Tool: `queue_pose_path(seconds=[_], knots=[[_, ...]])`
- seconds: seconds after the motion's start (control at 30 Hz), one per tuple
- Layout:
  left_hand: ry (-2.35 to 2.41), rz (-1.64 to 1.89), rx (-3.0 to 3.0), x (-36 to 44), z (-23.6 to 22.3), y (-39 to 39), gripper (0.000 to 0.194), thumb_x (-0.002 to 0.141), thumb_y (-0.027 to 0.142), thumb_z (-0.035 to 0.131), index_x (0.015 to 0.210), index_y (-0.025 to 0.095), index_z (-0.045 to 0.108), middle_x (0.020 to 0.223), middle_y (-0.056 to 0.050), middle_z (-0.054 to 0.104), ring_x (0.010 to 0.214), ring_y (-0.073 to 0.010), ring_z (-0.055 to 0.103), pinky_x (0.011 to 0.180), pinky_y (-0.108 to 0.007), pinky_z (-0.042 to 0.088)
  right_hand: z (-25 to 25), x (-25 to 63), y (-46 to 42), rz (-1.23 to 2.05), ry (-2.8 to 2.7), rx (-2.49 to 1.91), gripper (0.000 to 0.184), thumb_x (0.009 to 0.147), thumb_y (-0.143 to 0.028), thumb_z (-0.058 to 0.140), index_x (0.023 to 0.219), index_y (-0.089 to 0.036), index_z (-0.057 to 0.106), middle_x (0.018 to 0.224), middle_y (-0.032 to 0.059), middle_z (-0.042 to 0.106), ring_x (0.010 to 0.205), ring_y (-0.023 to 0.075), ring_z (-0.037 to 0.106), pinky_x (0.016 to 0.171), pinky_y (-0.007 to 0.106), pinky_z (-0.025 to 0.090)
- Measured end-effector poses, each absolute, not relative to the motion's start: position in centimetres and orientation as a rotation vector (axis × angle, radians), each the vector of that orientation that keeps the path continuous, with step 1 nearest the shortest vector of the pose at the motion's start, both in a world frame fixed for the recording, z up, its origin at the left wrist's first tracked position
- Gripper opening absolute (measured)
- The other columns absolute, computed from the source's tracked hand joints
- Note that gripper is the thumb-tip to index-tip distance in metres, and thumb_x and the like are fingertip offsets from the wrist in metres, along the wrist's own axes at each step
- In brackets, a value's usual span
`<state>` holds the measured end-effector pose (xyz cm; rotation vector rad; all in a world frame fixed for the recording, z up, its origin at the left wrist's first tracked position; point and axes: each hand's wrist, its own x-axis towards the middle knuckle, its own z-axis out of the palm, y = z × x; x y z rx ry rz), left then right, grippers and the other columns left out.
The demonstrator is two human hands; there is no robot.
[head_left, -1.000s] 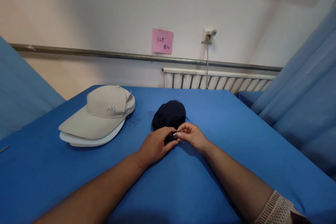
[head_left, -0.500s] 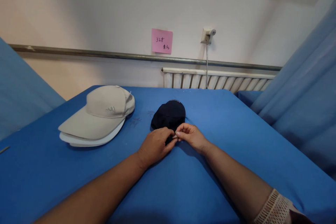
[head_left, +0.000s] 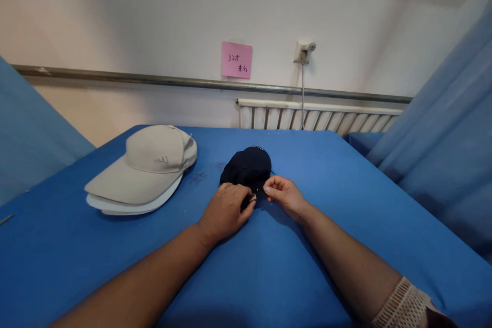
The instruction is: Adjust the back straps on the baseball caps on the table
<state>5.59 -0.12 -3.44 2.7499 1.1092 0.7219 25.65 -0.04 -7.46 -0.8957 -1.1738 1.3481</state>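
Far left: light beige cap (head_left: 154, 156), brim toward the left, stacked on white brims (head_left: 142, 208), all lying on the blue-covered table (head_left: 246, 277). Mid-table: dark cap (head_left: 248, 166) lying just beyond the hands, well apart from the beige one. Left hand (head_left: 226, 210) at its near edge, thumb and fingers clamped on the dark cap, small pale piece (head_left: 252, 198) at the fingertips. Right hand (head_left: 285, 196) at the near right edge, thumb and index pinched together; can't tell what's between them.

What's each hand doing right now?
Left hand: closed on the black cap.
Right hand: fingertips pinched together at the cap's edge; can't tell if it's holding anything.
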Motion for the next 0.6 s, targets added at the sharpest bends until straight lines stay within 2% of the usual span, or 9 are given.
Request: queue_pose_path(seconds=[0.13, 0.3, 0.47, 0.6], knots=[[1.114, 0.77, 2.745, 5.4, -3.3, 0.1, 0.017, 0.09, 0.03, 0.053, 0.094, 0.019, 0.065, 0.089, -0.006, 0.07, 0.081, -0.0214, 0.06, 0.09, -0.042, 0.04, -7.3, 26.5, 0.2, 1.347, -1.091, -0.917, 0.028, 0.068, -0.04, 0.081, 0.074, -0.02, 0.063, 0.062, -0.0037, 0.056, 0.055, 0.0095, 0.049, 0.056, 0.024, 0.038], [1.119, 0.806, 2.739, 5.1, -3.2, 0.4, 0.018, 0.091, 0.031, 0.052, 0.095, 0.02, 0.066, 0.092, -0.006, 0.071, 0.085, -0.0213, 0.061, 0.092, -0.042, 0.041, -7.3, 26.9, 0.4, 1.36, -1.043, -0.947, 0.029, 0.067, -0.04, 0.081, 0.073, -0.019, 0.062, 0.061, -0.0038, 0.055, 0.053, 0.0092, 0.048, 0.054, 0.024, 0.037], [1.13, 0.889, 2.698, 4.9, -3.0, 0.6, 0.015, 0.09, 0.031, 0.056, 0.097, 0.021, 0.065, 0.093, -0.004, 0.072, 0.087, -0.0214, 0.062, 0.091, -0.04, 0.041, -7.2, 27.0, 0.5, 1.369, -0.951, -0.959, 0.032, 0.064, -0.04, 0.084, 0.074, -0.018, 0.062, 0.062, -0.0038, 0.056, 0.054, 0.0086, 0.05, 0.055, 0.023, 0.04], [1.166, 0.952, 2.613, 4.7, -2.9, 0.7, 0.017, 0.088, 0.033, 0.059, 0.097, 0.021, 0.067, 0.093, -0.004, 0.073, 0.087, -0.0218, 0.063, 0.087, -0.039, 0.043, -7.0, 26.5, 0.0, 1.475, -0.751, -1.024, 0.025, 0.075, -0.038, 0.076, 0.077, -0.017, 0.062, 0.067, -0.001, 0.06, 0.055, 0.0089, 0.054, 0.055, 0.023, 0.045]])
